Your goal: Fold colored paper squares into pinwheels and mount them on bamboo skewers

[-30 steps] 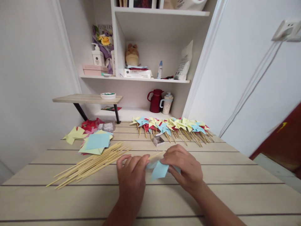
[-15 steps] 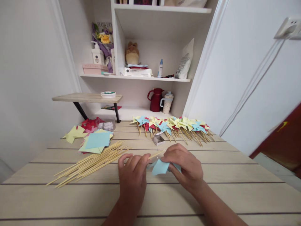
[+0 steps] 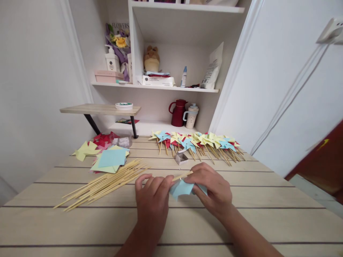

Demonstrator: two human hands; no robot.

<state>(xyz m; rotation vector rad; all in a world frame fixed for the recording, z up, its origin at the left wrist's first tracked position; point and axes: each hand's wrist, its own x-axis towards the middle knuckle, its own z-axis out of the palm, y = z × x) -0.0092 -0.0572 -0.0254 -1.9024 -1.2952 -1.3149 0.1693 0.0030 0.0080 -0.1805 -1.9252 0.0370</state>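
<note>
Low over the table, my right hand (image 3: 213,187) pinches a light blue paper pinwheel (image 3: 181,189), its blades hanging down between my hands. A thin wooden stick (image 3: 182,176) spans the gap above the paper, and a small pin-like glint shows where the two meet. My left hand (image 3: 152,194) is closed on the stick's left part, its thumb and forefinger near the paper's left edge. The stick's right end reaches my right fingers. My palms hide the rest of both grips.
Loose wooden sticks (image 3: 104,185) lie left, below stacked paper squares (image 3: 112,158) and a yellow pinwheel shape (image 3: 85,151). Finished pinwheels (image 3: 198,142) line the table's back right. A small open box (image 3: 181,157) sits just beyond my hands. A raised wooden stand (image 3: 99,109) occupies the back left.
The stick and blue pinwheel have shifted slightly; more of the paper's left blade shows now. Both hands keep their grip, and the camera view has moved a little.
</note>
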